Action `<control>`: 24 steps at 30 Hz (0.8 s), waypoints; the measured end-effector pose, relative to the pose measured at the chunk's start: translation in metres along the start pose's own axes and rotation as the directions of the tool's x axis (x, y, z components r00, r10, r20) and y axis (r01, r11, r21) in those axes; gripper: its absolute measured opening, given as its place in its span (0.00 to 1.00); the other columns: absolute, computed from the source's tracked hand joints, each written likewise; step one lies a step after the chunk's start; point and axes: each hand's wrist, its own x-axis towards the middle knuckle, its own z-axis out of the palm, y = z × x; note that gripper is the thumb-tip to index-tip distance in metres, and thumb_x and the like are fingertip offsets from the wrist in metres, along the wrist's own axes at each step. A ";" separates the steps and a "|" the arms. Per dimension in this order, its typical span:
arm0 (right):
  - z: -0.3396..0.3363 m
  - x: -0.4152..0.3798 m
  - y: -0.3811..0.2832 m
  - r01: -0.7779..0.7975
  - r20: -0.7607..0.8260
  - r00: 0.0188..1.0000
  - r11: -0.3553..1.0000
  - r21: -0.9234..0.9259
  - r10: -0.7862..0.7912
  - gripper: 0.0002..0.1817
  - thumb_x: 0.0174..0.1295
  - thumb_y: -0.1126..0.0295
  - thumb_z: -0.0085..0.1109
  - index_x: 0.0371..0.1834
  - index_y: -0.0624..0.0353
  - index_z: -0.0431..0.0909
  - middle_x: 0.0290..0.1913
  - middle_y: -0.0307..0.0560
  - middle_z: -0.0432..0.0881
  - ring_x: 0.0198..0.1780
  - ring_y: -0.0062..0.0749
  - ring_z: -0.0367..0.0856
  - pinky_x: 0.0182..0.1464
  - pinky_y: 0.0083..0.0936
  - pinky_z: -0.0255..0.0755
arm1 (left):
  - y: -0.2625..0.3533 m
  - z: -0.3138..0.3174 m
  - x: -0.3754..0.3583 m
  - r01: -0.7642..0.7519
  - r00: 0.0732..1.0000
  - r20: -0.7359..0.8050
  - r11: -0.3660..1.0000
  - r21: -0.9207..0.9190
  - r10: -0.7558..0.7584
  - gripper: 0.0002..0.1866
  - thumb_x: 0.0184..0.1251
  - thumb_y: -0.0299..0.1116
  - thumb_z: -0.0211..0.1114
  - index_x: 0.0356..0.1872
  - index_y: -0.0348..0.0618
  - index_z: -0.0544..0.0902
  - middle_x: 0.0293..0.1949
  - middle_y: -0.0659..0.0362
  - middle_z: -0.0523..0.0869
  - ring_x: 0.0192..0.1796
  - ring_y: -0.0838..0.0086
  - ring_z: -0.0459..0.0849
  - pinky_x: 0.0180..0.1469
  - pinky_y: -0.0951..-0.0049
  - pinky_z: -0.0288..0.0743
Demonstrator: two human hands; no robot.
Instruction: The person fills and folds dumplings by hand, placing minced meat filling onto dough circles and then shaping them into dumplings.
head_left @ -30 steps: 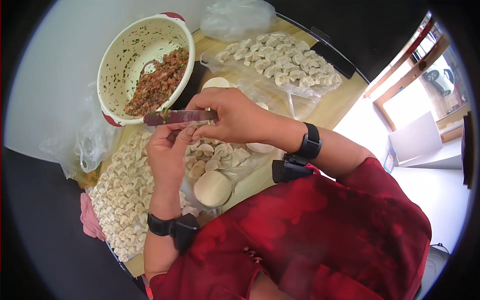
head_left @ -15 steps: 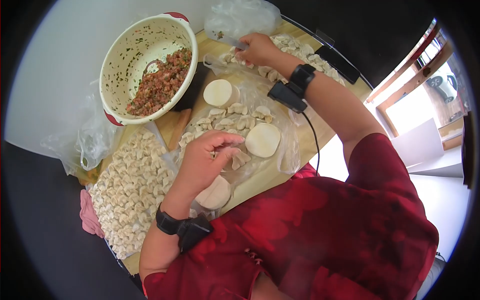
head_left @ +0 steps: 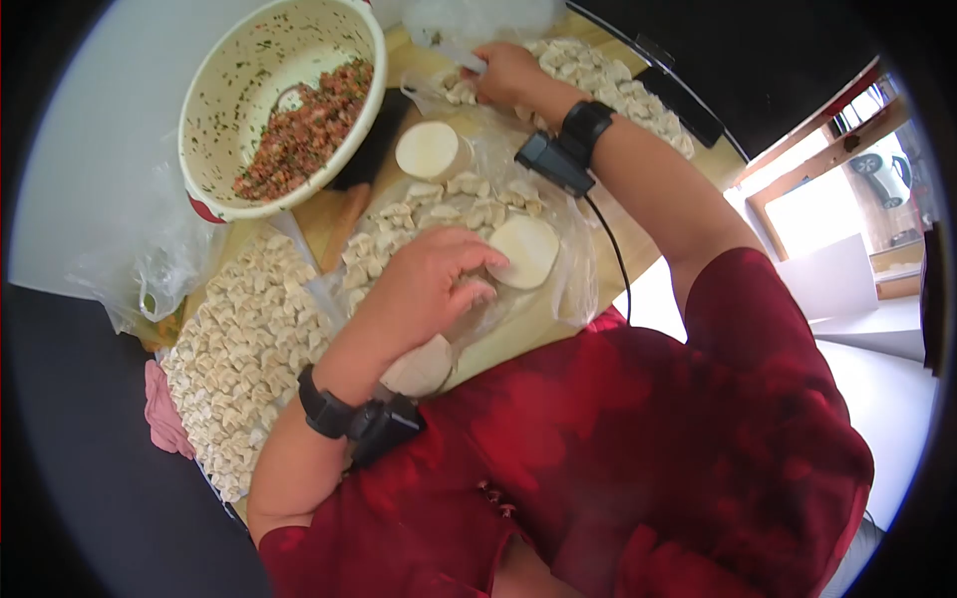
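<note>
My left hand [head_left: 429, 284] is half curled over the plastic-covered board, thumb and fingers apart, with the fingertips at the edge of a stack of round dough wrappers [head_left: 528, 251]. I see nothing held in it, though its palm is hidden. Folded dumplings [head_left: 399, 217] lie just beyond it. My right hand [head_left: 508, 75] is closed round a pale flat spatula [head_left: 446, 48] with bits of filling near its tip. Dumplings [head_left: 583, 70] lie beside and under that hand. Another wrapper stack [head_left: 429, 149] stands between the hands, and a further one [head_left: 419, 367] is partly under my left wrist.
A large cream bowl [head_left: 214, 174] of minced filling [head_left: 309, 130] tilts at the upper left. Many rows of dumplings [head_left: 249, 349] cover the left side. Clear plastic bags [head_left: 150, 264] lie by the bowl. A dark phone-like slab [head_left: 683, 105] rests at the far edge, and a pink cloth [head_left: 164, 409] hangs left.
The whole view has shifted slightly, so the table sits higher. My left hand has moved right to the wrapper stack, covering where a dumpling lay. My right hand keeps the spatula.
</note>
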 end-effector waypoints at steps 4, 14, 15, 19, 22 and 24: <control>-0.032 -0.018 -0.017 -0.091 0.056 0.995 0.993 0.081 0.086 0.08 0.61 0.70 0.61 0.41 0.58 0.82 0.30 0.40 0.84 0.26 0.18 0.82 0.26 0.17 0.71 | -0.001 0.013 0.007 -0.034 0.999 0.029 0.999 -0.013 0.034 0.17 0.46 0.25 0.72 0.41 0.44 0.84 0.43 0.56 0.82 0.44 0.62 0.81 0.47 0.67 0.76; -0.077 -0.076 -0.042 -0.351 0.351 0.920 0.760 0.547 0.173 0.12 0.59 0.63 0.66 0.40 0.56 0.81 0.26 0.42 0.83 0.21 0.21 0.77 0.19 0.21 0.64 | -0.005 0.035 0.020 -0.185 0.980 -0.053 0.975 0.120 0.193 0.10 0.45 0.25 0.71 0.32 0.40 0.83 0.34 0.56 0.81 0.41 0.61 0.79 0.47 0.65 0.75; -0.081 -0.082 -0.044 -0.372 0.392 0.906 0.747 0.551 0.161 0.12 0.59 0.62 0.66 0.41 0.56 0.81 0.28 0.43 0.83 0.21 0.21 0.77 0.18 0.21 0.63 | -0.008 0.033 0.020 -0.119 0.991 -0.047 0.989 0.092 0.124 0.08 0.48 0.25 0.70 0.31 0.40 0.83 0.32 0.57 0.82 0.40 0.64 0.80 0.46 0.68 0.75; -0.081 -0.123 -0.060 -0.304 0.375 0.925 0.722 0.622 0.066 0.12 0.63 0.65 0.61 0.45 0.60 0.81 0.34 0.38 0.83 0.27 0.13 0.80 0.21 0.10 0.62 | -0.013 0.030 0.018 0.172 0.985 0.014 0.956 -0.238 -0.174 0.02 0.55 0.23 0.66 0.30 0.38 0.83 0.31 0.59 0.84 0.38 0.76 0.82 0.44 0.76 0.75; -0.076 -0.148 -0.063 -0.348 0.428 0.903 0.667 0.658 0.050 0.15 0.63 0.62 0.62 0.47 0.61 0.80 0.35 0.37 0.81 0.25 0.10 0.76 0.19 0.08 0.54 | -0.010 0.028 0.020 0.276 0.961 0.055 0.934 -0.227 -0.270 0.01 0.60 0.24 0.63 0.31 0.37 0.81 0.34 0.61 0.85 0.39 0.81 0.82 0.44 0.79 0.75; -0.077 -0.161 -0.066 -0.370 0.449 0.891 0.684 0.629 0.068 0.14 0.63 0.62 0.63 0.46 0.60 0.80 0.35 0.36 0.81 0.25 0.10 0.75 0.19 0.08 0.54 | -0.011 0.029 0.020 0.285 0.956 0.036 0.901 -0.327 -0.290 0.02 0.63 0.24 0.62 0.34 0.38 0.80 0.36 0.62 0.84 0.40 0.80 0.82 0.44 0.78 0.75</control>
